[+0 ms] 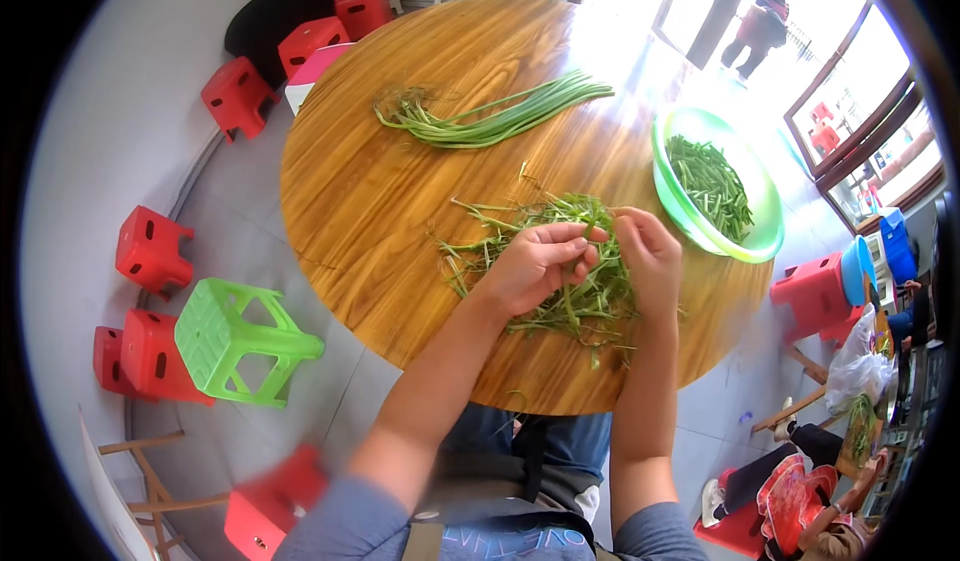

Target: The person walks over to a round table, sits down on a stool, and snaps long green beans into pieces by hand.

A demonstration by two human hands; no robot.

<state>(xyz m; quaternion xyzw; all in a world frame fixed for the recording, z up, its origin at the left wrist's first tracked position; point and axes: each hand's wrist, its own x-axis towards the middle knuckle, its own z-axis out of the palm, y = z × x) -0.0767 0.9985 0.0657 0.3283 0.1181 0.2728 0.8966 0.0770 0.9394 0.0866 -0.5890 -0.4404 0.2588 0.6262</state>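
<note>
Above the near middle of the round table, my left hand [546,267] has its thumb and fingers pinched on a thin green vegetable stalk [567,299]. My right hand [650,259] is closed close beside it, its fingertips pinched at the upper end of the stalk; that grip is partly hidden. Beneath both hands lies a loose heap of green trimmings [480,251], with leaves and thin stems. A bundle of long green stalks [520,111] rests farther back on the table. To the right, a pale green basin [672,189] contains short cut green pieces [708,183].
The wooden table [350,201] fills the middle. Around it stand a green stool [215,336] and several red stools [150,251]. A seated person [795,491] is at lower right, near a plastic bag [858,371]. Another person [762,23] stands by the doorway.
</note>
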